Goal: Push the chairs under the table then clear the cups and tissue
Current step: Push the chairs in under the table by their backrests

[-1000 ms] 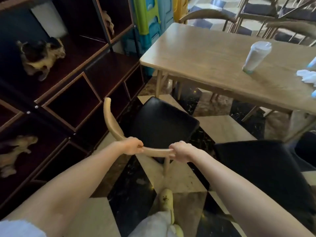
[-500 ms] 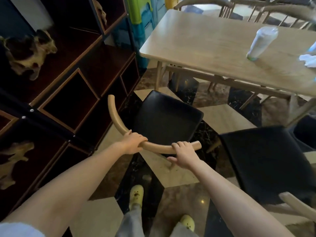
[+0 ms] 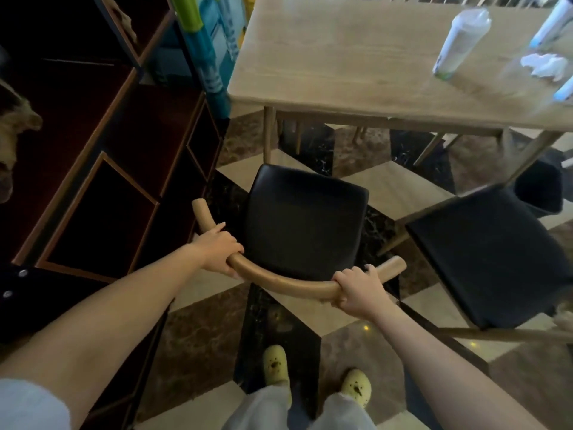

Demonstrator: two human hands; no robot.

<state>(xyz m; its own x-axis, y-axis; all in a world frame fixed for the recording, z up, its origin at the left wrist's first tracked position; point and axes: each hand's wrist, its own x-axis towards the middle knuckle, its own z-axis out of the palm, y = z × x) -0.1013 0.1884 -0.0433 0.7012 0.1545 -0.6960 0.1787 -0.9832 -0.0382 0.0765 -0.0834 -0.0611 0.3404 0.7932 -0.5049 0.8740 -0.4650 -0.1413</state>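
Left hand [image 3: 217, 248], right hand [image 3: 361, 291]: both clenched on chair [image 3: 305, 221] backrest | bench [image 3: 356, 57] straight ahead, seat facing it | hands equally near

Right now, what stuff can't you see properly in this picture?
Head view only:
- Cups at the right edge: cut off by the frame.
- Second chair: its back runs out of frame.
- Tissue: blurred, shape unclear.
- Held chair: legs hidden under its seat.
- Shelf figures: dark, partly cut off.
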